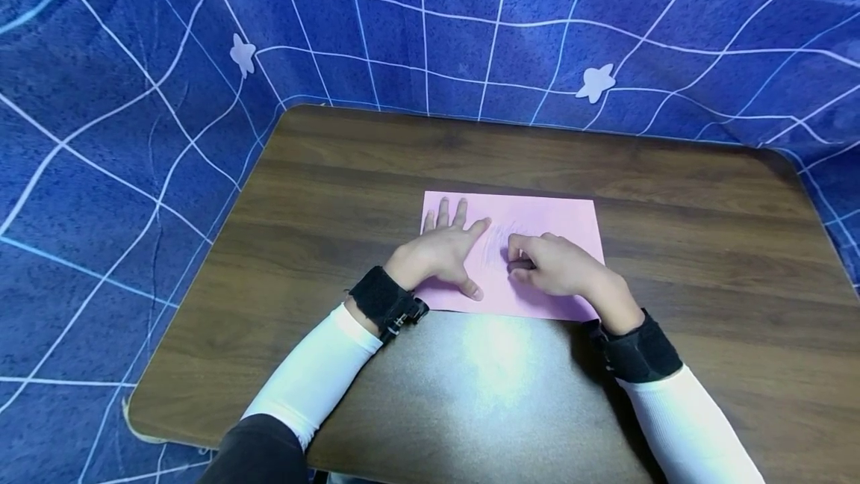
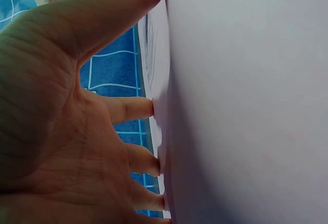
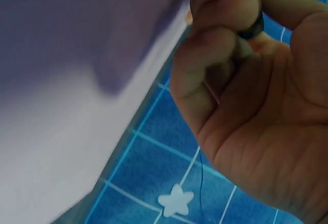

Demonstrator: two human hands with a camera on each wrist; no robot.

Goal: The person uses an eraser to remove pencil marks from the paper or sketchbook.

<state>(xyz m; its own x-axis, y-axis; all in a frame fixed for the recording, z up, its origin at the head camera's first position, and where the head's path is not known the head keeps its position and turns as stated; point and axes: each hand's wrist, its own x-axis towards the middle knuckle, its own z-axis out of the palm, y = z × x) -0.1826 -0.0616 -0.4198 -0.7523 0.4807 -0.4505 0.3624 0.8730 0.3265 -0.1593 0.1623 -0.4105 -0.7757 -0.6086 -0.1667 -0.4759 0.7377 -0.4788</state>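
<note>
A pink sheet of paper [image 1: 551, 215] lies flat on the wooden table, with faint scribbled lines [image 1: 499, 243] near its middle. On the sheet's left side rests my left hand [image 1: 438, 252], fingers spread and fingertips touching the paper, as the left wrist view also shows. To the right of the scribble, my right hand [image 1: 564, 264] is over the paper with curled fingers. It pinches a short dark stick [image 3: 252, 28], mostly hidden by the fingers; its exact kind cannot be made out. The point where it meets the paper is hidden.
The brown wooden table [image 1: 322, 215] extends around the sheet on every side. Behind it and to its left hangs a blue cloth [image 1: 457, 43] with wavy white lines and pale stars [image 1: 596, 83]. A bright light reflection lies on the table in front of the paper.
</note>
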